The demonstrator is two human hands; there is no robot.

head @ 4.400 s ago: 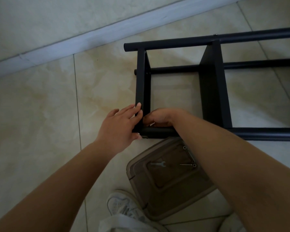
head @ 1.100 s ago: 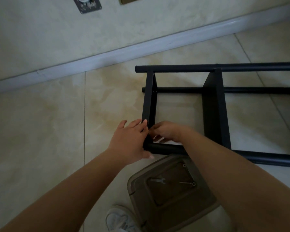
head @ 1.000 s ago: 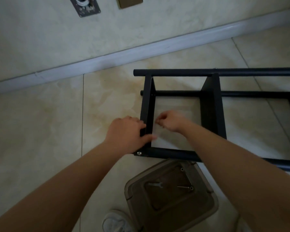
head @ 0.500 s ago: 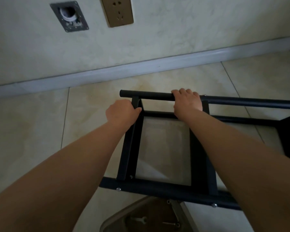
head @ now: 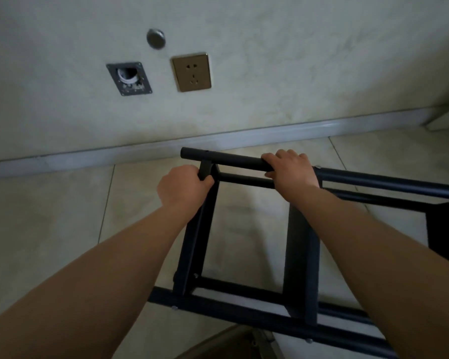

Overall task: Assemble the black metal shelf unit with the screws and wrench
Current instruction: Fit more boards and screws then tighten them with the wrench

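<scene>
The black metal shelf unit (head: 300,257) lies on its side on the tiled floor (head: 49,229), near the wall and its skirting board (head: 114,154), so that its joints face upward within reach. At left, the left hand (head: 183,187) wraps its grip around the upper end of the end shelf panel (head: 196,229), just below the far tube (head: 226,159); this hold probably steadies the end of the frame. At centre right, the right hand (head: 290,168) closes its grip over the far tube itself, fingers curled across the top, beside the second shelf panel (head: 300,257). With both hands on the far side, the person appears ready to lift or turn the frame, perhaps to reach other joints. Small screw heads (head: 175,308) show along the near tube (head: 244,310). At bottom, a box edge (head: 218,343) lies partly in view; no wrench is visible.
</scene>
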